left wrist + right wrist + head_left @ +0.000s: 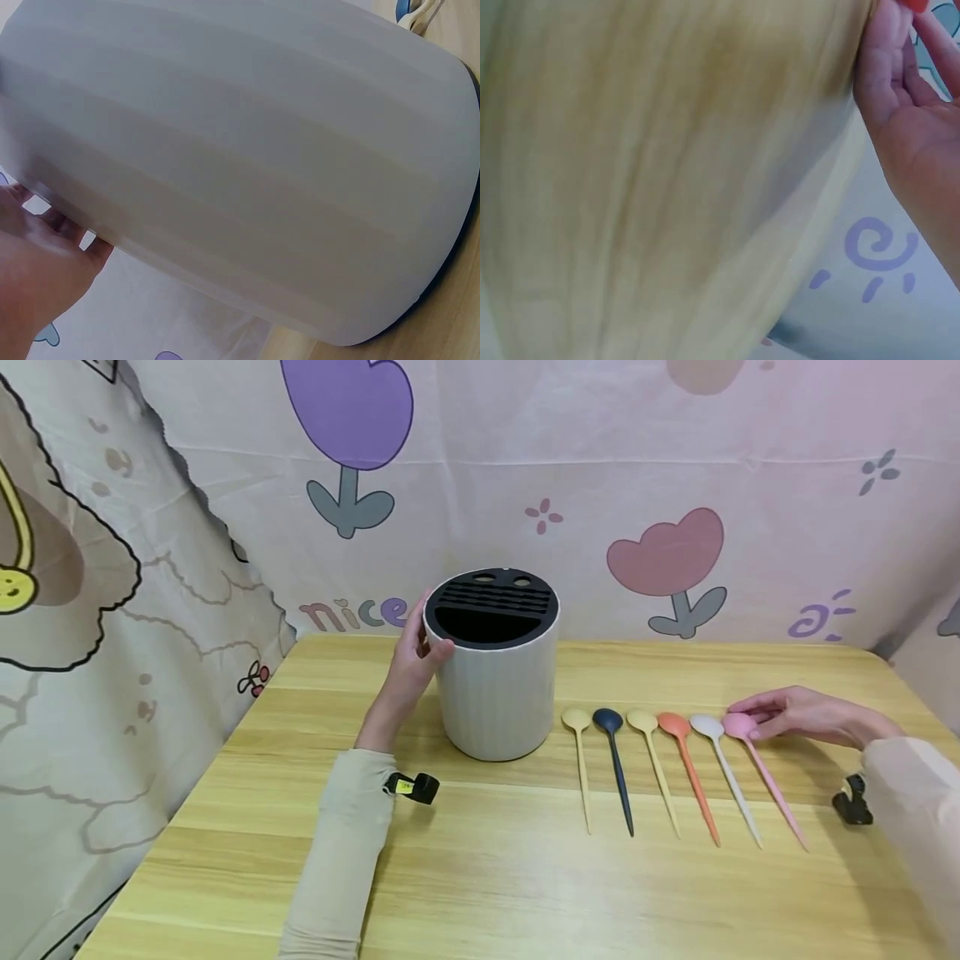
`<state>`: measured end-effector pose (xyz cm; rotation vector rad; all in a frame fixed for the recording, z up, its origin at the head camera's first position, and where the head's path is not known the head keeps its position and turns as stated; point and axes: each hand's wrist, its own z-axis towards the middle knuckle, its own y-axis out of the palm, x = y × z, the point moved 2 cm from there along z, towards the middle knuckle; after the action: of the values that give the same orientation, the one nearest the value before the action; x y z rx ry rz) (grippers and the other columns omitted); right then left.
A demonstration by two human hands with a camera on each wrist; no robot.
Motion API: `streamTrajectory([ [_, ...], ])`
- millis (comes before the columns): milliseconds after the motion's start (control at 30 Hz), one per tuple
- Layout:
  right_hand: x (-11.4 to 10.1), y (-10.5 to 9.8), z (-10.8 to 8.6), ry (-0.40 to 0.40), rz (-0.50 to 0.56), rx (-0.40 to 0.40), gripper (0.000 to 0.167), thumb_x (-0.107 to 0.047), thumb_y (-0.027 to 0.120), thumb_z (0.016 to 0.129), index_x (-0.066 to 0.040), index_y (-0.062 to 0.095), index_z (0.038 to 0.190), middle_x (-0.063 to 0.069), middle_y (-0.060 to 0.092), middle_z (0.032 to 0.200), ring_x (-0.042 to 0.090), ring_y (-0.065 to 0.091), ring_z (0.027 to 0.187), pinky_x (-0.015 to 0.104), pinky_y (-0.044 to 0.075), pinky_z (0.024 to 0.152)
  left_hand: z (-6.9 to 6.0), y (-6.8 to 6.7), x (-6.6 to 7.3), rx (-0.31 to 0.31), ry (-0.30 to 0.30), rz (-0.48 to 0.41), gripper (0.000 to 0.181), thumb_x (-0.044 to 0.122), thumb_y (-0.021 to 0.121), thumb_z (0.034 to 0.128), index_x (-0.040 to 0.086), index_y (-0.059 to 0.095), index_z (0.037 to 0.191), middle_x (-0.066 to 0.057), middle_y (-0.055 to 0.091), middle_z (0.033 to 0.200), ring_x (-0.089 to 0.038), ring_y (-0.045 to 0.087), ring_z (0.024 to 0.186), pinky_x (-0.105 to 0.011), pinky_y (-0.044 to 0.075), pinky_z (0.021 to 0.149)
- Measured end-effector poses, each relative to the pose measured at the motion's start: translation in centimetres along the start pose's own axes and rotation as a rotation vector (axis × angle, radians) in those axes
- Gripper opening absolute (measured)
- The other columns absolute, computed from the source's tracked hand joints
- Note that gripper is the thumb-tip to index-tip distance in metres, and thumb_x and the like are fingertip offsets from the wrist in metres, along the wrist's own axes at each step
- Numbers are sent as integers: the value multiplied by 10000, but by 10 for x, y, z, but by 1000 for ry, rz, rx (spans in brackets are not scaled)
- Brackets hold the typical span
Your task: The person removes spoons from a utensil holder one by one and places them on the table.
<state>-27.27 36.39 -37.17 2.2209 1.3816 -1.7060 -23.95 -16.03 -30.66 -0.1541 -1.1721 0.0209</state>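
Observation:
A white ribbed utensil holder (495,702) with a black slotted top (491,602) stands upright on the table. My left hand (408,668) grips its upper left side, thumb at the front near the rim and fingers around the back. The ribbed wall fills most of the left wrist view. Right of the holder lies a row of spoons: cream (577,720), dark blue (608,721), another cream (642,721), orange (674,725), white (707,727) and pink (740,726). At the row's right end, my right hand (813,714) pinches the pink spoon's bowl, its handle lying toward me.
The wood-grain table (525,877) meets a printed cloth backdrop (487,502) behind the holder. More printed cloth (97,710) hangs down along the left edge. A small black wrist camera (422,787) sits at the left cuff, another camera (852,800) at the right one.

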Motion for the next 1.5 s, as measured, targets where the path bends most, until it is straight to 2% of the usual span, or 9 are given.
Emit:
streamTrajectory([
  [133, -5, -2, -7, 8, -90, 29, 671, -122, 706, 868, 142, 377, 1390, 248, 522, 1330, -71, 515, 1018, 159, 439, 850, 0, 2, 1, -1, -7, -10, 1265, 828, 638, 608, 146, 154, 1557, -13, 183, 1591, -178, 190, 1434, -450, 215, 1139],
  [233, -7, -5, -9, 4, -140, 46, 685, -148, 714, 867, 129, 380, 1397, 308, 451, 1375, -101, 486, 1022, 161, 433, 849, 0, 2, 1, 6, -5, -22, 1283, 832, 643, 593, 142, 152, 1557, -16, 186, 1590, -173, 188, 1434, -443, 209, 1142],
  [533, -6, -7, -15, -8, -154, 31, 689, -168, 707, 878, 119, 371, 1408, 315, 427, 1392, -128, 465, 1034, 159, 425, 852, 2, 2, 2, 9, 6, -28, 1292, 831, 650, 587, 139, 151, 1557, -17, 188, 1589, -157, 182, 1435, -424, 198, 1147],
  [833, -8, -12, -20, -78, -86, -101, 665, -66, 589, 945, 150, 207, 1444, 374, 314, 1429, -105, 476, 1102, 178, 443, 879, 2, 1, 2, 9, 11, -17, 1289, 832, 644, 592, 135, 151, 1557, -22, 179, 1592, -163, 172, 1439, -430, 189, 1149],
  [1033, -11, -5, -22, -34, -62, -96, 638, -133, 517, 1001, 123, 172, 1473, 361, 210, 1486, -141, 446, 1098, 199, 455, 895, 0, 1, 0, -2, 2, -18, 1302, 834, 643, 587, 124, 142, 1557, -21, 163, 1596, -155, 162, 1442, -419, 185, 1151],
  [1167, -16, 4, -24, -17, -104, -30, 623, -200, 500, 1014, 111, 213, 1471, 347, 254, 1479, -163, 431, 1060, 237, 468, 886, 0, 1, -1, -5, -1, -16, 1296, 838, 633, 591, 129, 139, 1557, -18, 157, 1598, -157, 157, 1443, -427, 189, 1149],
  [1267, -22, 10, -23, -28, -146, 30, 611, -222, 491, 1016, 125, 244, 1455, 351, 306, 1453, 10, 491, 1142, 289, 481, 877, 0, 1, -1, -3, -4, -17, 1293, 834, 635, 591, 133, 139, 1558, -15, 154, 1599, -160, 161, 1443, -425, 195, 1148],
  [1400, -32, 20, -25, -61, -180, 98, 612, -241, 493, 1010, 102, 261, 1460, 351, 359, 1422, 405, 455, 1246, 471, 459, 931, -1, 1, -1, 0, -5, -12, 1287, 827, 638, 596, 135, 137, 1558, -11, 149, 1599, -169, 160, 1444, -435, 199, 1145],
  [1500, -41, 29, -28, -83, -182, 135, 632, -262, 513, 1000, 66, 260, 1477, 346, 377, 1413, 498, 407, 1258, 616, 391, 945, -1, 2, -1, 4, 2, -13, 1284, 822, 642, 604, 129, 134, 1559, -13, 150, 1599, -172, 163, 1443, -440, 193, 1147],
])
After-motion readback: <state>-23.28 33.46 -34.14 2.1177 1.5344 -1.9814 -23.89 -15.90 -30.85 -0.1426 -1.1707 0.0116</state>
